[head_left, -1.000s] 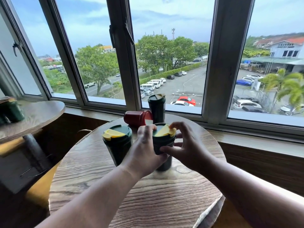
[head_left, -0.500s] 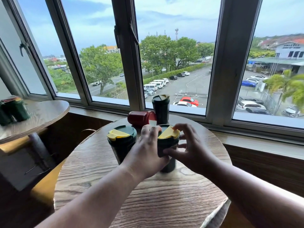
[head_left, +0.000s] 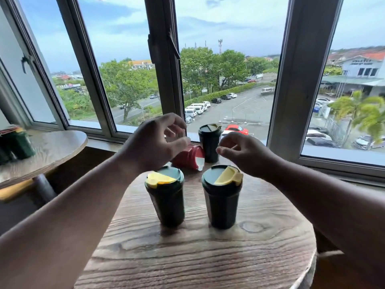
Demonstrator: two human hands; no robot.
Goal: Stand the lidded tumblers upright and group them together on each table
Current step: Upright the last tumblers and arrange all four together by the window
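Two dark green tumblers with yellow-flapped lids stand upright side by side on the round wooden table: the left tumbler and the right tumbler. Behind them a red tumbler lies on its side. A dark tumbler stands upright at the table's far edge. My left hand hovers above the red tumbler, fingers curled and apart, holding nothing. My right hand floats above the right green tumbler, also empty.
A second wooden table stands at the left with several dark green tumblers grouped near its left edge. A window sill and tall window frames run just behind the round table.
Both hands have let go of the right green tumbler and lifted up and back toward the red tumbler. The right green tumbler now stands free beside the left one.
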